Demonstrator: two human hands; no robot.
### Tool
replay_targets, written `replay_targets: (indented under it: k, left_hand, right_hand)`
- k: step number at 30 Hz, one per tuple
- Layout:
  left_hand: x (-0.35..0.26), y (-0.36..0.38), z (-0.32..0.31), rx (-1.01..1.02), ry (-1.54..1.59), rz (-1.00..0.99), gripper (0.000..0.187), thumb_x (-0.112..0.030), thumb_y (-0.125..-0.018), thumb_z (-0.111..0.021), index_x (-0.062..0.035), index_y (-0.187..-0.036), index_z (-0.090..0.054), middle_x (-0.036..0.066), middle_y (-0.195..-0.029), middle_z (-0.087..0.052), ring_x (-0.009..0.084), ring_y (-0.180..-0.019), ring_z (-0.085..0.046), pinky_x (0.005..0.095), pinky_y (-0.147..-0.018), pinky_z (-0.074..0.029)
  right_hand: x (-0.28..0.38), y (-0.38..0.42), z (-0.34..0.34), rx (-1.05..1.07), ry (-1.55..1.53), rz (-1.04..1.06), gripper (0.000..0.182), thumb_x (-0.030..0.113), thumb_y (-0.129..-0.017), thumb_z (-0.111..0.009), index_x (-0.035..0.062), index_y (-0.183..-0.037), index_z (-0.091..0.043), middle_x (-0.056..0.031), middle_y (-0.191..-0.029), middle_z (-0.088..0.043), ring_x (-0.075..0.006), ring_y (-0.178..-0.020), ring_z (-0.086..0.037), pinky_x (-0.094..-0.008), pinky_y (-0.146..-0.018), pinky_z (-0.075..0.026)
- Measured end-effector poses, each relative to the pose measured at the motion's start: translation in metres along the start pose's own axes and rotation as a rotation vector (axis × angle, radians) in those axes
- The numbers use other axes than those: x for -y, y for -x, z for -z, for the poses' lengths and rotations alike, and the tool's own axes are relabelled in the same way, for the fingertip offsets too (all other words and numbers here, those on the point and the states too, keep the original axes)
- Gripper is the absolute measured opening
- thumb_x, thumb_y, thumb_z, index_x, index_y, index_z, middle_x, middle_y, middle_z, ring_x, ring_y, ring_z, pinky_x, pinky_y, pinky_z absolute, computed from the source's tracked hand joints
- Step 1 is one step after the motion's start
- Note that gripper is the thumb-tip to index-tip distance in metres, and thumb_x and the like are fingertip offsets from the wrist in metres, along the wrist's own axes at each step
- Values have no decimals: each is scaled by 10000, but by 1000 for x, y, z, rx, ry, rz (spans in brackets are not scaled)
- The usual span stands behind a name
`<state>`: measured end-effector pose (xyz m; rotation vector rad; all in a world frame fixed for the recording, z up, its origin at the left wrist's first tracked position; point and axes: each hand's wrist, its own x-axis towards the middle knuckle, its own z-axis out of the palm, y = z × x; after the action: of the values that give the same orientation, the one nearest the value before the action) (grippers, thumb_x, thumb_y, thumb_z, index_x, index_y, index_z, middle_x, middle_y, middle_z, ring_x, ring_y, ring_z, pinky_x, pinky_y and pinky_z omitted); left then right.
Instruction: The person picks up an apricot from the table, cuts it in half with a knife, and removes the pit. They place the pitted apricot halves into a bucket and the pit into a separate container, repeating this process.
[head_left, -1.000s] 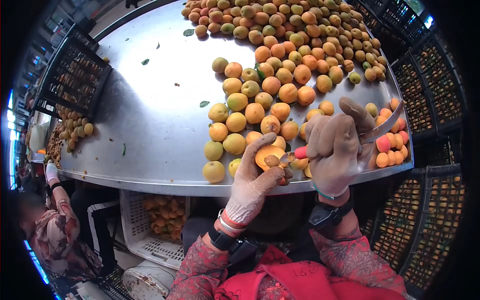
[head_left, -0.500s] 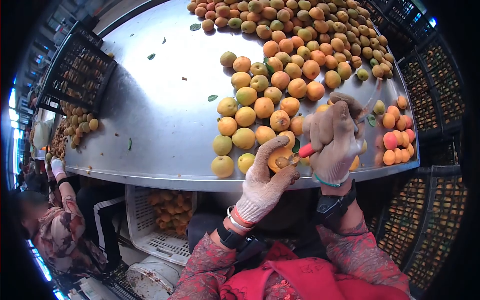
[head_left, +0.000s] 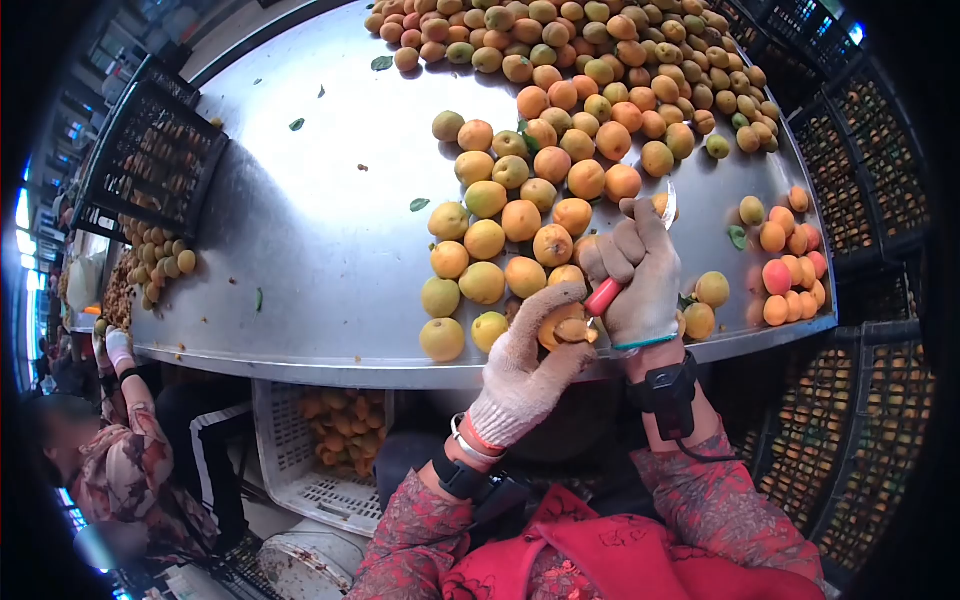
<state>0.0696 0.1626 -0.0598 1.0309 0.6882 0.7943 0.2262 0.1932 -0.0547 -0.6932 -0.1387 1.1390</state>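
Observation:
Near the table's front edge, my gloved left hand (head_left: 520,372) is closed around a cut apricot (head_left: 552,322). A brown pit (head_left: 572,331) shows in its opened flesh, between thumb and forefinger. Just to the right, my gloved right hand (head_left: 645,295) grips a small knife by its red handle (head_left: 603,297). The handle's end is close to the held fruit. From the far side of that hand the blade (head_left: 670,205) points up and away. Loose apricots (head_left: 485,240) lie on the metal table left of and beyond my hands.
A large apricot pile (head_left: 600,60) covers the far right of the table (head_left: 300,250). Redder apricots (head_left: 790,275) sit at the right edge. Black crates (head_left: 850,430) stand right; a white crate (head_left: 325,490) of fruit is below. Another person (head_left: 130,450) works at left.
My right hand has moved slightly left and its knife blade has swung inward from the right. Two apricots right of that hand are now uncovered. My left hand still holds the cut apricot.

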Motion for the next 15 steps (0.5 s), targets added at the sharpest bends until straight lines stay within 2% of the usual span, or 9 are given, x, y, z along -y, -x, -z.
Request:
replay_targets:
  k: [5,7,8,9,11,12,13,14,15]
  left_hand:
    - [-2,-2,0,-68,-71,1,334,-71,-986,-508,-32,-1317,-504,79,-1066,-613,122,-813,-615,241,-708,-543]
    - [1,-7,1,-78,111,30,302,-90,-1002,-489,-29,-1297,-518,81,-1063,-610,133,-844,-623,247,-721,-550]
    - [-1,-8,0,-88,106,21,302,-90,-1002,-489,-29,-1297,-518,81,-1063,-610,133,-844,-623,247,-721,-550]
    - [-3,-10,0,-90,123,45,288,-96,-1004,-486,-24,-1279,-531,74,-1058,-612,129,-836,-627,249,-726,-553]
    - [-5,-10,3,-98,132,65,276,-102,-1006,-484,-18,-1261,-544,67,-1053,-613,125,-828,-632,251,-730,-556]
    - [-3,-11,5,-94,-76,5,270,-116,-1007,-481,-11,-1244,-558,68,-1050,-618,124,-813,-640,249,-729,-559]
    - [-1,-16,3,-66,-275,-55,269,-130,-1009,-477,-4,-1227,-572,69,-1048,-624,122,-798,-647,247,-728,-561]
    - [-5,-15,0,-105,-226,149,286,-156,-1010,-471,-1,-1220,-589,86,-1067,-638,132,-813,-662,251,-714,-562]
    - [2,-18,7,-79,-266,184,299,-148,-1012,-445,0,-1229,-588,108,-1100,-639,153,-850,-667,263,-681,-560]
  right_hand:
    - [24,-4,9,58,-146,5,202,283,-1012,-522,93,-942,-532,89,-552,-194,-58,-435,-199,-257,-480,-236]
    - [34,1,0,-32,107,140,222,296,-1015,-515,84,-949,-535,77,-547,-207,-67,-437,-211,-254,-482,-253]
    - [43,5,8,164,240,210,202,251,-980,-590,52,-1014,-583,52,-565,-416,-80,-455,-360,-270,-514,-381]
    - [45,10,7,180,233,201,202,251,-980,-590,52,-1014,-583,52,-565,-416,-80,-455,-360,-270,-514,-381]
    - [50,22,1,440,1063,386,265,161,-920,-660,25,-1145,-626,42,-591,-472,-29,-477,-406,-225,-494,-354]
    - [47,24,5,574,1161,382,368,102,-864,-710,21,-1214,-630,-26,-717,-638,-89,-597,-578,-257,-574,-473]
    - [41,23,11,666,1336,584,400,133,-849,-728,16,-1217,-624,-107,-833,-705,-186,-732,-686,-306,-657,-532]
    - [39,26,12,709,1382,422,382,171,-852,-727,7,-1183,-631,-163,-908,-710,-271,-859,-721,-343,-730,-552]
    - [30,25,21,724,1345,433,346,200,-855,-725,10,-1132,-643,-192,-903,-700,-316,-862,-715,-358,-723,-557]
